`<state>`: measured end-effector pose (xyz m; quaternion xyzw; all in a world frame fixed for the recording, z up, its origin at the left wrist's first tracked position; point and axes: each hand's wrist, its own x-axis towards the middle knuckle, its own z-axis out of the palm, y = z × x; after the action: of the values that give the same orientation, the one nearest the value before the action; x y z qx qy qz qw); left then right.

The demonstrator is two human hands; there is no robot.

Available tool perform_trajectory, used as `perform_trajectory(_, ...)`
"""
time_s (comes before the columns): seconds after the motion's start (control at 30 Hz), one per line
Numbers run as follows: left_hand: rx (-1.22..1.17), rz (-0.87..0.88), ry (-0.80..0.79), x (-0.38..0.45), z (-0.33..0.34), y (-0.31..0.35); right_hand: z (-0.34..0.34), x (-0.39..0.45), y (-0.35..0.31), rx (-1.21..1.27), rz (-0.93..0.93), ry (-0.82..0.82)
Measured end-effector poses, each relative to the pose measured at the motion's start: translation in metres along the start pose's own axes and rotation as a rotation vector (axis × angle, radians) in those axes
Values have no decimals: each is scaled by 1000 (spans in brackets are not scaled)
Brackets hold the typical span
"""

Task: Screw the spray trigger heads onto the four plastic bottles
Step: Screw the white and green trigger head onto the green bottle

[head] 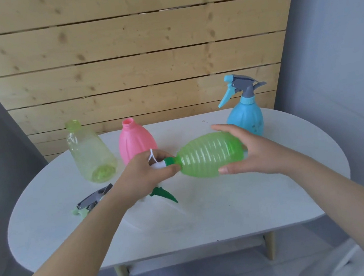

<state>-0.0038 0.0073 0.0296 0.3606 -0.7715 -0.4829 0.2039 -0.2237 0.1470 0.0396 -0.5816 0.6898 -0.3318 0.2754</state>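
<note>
A ribbed green bottle (208,154) lies on its side in the air above the table, neck pointing left. My right hand (250,152) grips its base end. My left hand (146,172) grips the white and green trigger head (163,163) at the bottle's neck; its green lever (164,193) hangs down below my hand. A blue bottle (247,120) with a blue-grey trigger head fitted stands at the back right. A pink bottle (134,141) and a clear yellow bottle (90,152) stand open-necked at the back left.
A loose grey and pale-green trigger head (92,199) lies on the white oval table (209,215) at the left, partly behind my left forearm. A wooden slat wall rises behind the table. Grey walls flank both sides.
</note>
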Motion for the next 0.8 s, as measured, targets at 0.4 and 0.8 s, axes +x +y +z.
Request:
perform_trajectory(0.4, -81, 30, -104, -13, -8, 2, -2, 6, 7, 387, 322, -163)
perform_trajectory(0.8, -1, 37, -154, -11, -8, 1, -6, 5, 10, 513, 302, -206)
